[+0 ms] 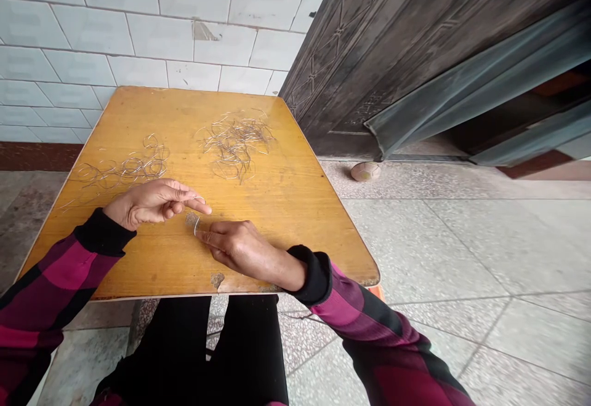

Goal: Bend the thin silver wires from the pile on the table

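Note:
My left hand [159,201] is over the left part of the wooden table, thumb and fingers pinched on a thin, light piece of wire [198,197]. Lower and to the right, my right hand [237,243] has its fingertips closed on a short, curved, shiny wire [196,225]. A small gap separates the two hands. Just beyond my left hand lies a loose pile of curled wires [133,168]. A denser tangle of thin wires [240,138] sits farther back, right of the table's middle. The undersides of both hands are hidden.
The yellow-brown table [295,209] has worn, chipped spots near its front edge. White wall tiles [157,37] stand behind it. To the right are a dark carved door [341,86], a grey-green curtain [443,80] and a worn ball [365,171] on the tiled floor.

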Demonstrator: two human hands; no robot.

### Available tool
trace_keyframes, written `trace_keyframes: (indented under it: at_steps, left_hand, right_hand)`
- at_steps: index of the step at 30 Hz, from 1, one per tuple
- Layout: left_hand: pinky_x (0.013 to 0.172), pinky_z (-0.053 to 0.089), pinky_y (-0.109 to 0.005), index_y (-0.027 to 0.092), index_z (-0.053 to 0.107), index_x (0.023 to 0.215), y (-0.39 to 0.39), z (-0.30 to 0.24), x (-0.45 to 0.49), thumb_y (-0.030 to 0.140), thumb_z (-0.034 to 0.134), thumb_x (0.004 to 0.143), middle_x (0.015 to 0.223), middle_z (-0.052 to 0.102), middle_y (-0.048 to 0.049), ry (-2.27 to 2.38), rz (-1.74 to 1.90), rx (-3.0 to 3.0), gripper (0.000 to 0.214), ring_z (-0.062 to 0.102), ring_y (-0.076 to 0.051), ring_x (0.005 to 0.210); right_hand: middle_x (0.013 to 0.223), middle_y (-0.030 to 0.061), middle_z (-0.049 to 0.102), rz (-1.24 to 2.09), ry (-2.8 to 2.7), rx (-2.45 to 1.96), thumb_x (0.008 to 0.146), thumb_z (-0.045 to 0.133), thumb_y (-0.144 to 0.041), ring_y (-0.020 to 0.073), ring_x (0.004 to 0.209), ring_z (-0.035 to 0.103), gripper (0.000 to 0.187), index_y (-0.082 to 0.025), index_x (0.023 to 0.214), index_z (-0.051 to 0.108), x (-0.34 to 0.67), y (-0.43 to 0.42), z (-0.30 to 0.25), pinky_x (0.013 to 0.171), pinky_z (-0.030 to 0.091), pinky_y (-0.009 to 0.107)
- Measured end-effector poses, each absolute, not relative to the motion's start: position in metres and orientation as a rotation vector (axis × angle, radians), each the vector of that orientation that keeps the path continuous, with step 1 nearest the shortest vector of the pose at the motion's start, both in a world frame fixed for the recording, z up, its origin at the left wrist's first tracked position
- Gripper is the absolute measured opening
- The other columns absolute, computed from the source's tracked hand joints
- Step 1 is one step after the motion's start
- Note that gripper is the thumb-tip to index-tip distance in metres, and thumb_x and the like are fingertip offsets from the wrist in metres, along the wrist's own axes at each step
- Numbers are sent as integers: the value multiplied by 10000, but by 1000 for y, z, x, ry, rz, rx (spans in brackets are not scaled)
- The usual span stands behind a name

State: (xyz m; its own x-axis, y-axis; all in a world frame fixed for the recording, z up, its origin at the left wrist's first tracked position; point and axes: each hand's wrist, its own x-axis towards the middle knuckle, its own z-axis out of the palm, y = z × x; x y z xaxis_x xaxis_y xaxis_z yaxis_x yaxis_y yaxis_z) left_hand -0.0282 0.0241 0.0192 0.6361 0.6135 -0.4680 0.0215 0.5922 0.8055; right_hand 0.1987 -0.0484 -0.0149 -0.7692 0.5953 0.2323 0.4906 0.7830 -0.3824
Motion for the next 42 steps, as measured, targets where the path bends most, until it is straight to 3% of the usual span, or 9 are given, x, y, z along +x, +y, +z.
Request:
trace_keyframes:
  at_steps: [8,13,18,23,29,32,35,39,42]
  left_hand:
    - [225,160,-100,96,732,864,21,25,-31,177,649,851,999,747,-151,779,286,933,117,237,19,306]
    - [252,226,-104,73,725,883,22,24,-33,229,607,896,885,758,-150,816,314,987,196,313,7,300]
    - [342,413,-141,84,694,889,31,17,-34,410,471,964,942,744,-195,780,377,914,402,529,-61,399]
    - [493,516,-178,110,676,884,24,6,-23,266,640,863,873,733,-117,929,516,1077,161,646,-110,589]
    - [533,525,-212,122,648,718,1,0,0,311,649,839,687,670,-37,1015,447,1412,225,615,-105,568]
    - [537,519,-216,130,631,689,-1,0,3,282,637,829,642,650,-19,1030,431,1431,207,601,-97,541]
    - [536,511,-215,133,624,710,1,-1,2,258,632,817,657,647,-10,998,462,1347,164,596,-91,542]
    - [540,507,-218,132,615,725,4,-3,-2,284,639,819,681,639,-7,904,466,1241,180,595,-90,559]
    - [543,509,-228,125,613,722,5,-3,-5,307,652,818,683,638,-13,872,490,1271,209,592,-91,553]
  right_hand:
    - [918,72,677,508,-2647,-817,909,499,-103,122,678,567,318,-164,1173,665,201,-49,-11,575,384,252]
    - [924,73,670,616,-2584,-783,901,487,-92,132,723,581,321,-158,1164,658,204,-48,-9,619,416,253]
    - [799,29,634,706,-2415,-904,866,499,-82,112,660,532,244,-149,1020,677,207,-38,-7,627,405,245]
    - [650,-14,531,657,-2358,-1045,807,527,-52,81,568,438,149,-133,751,638,209,-30,-8,578,342,236]
    - [735,3,588,618,-2435,-1087,825,518,-74,93,623,483,221,-157,946,684,208,-30,-13,589,330,235]
    - [712,-3,589,668,-2432,-1090,811,524,-65,89,623,484,167,-148,829,667,208,-28,-12,598,338,236]
    - [661,-21,578,907,-2380,-1121,811,517,-59,73,578,487,146,-145,744,615,209,-24,-10,585,366,225]
    - [673,-18,600,1674,-2026,-1155,886,492,-150,78,544,577,102,-146,842,584,212,-19,-10,532,465,206]
    - [718,-1,637,2022,-1685,-1074,887,539,-203,94,586,639,64,-149,873,570,211,-17,-14,541,527,210]
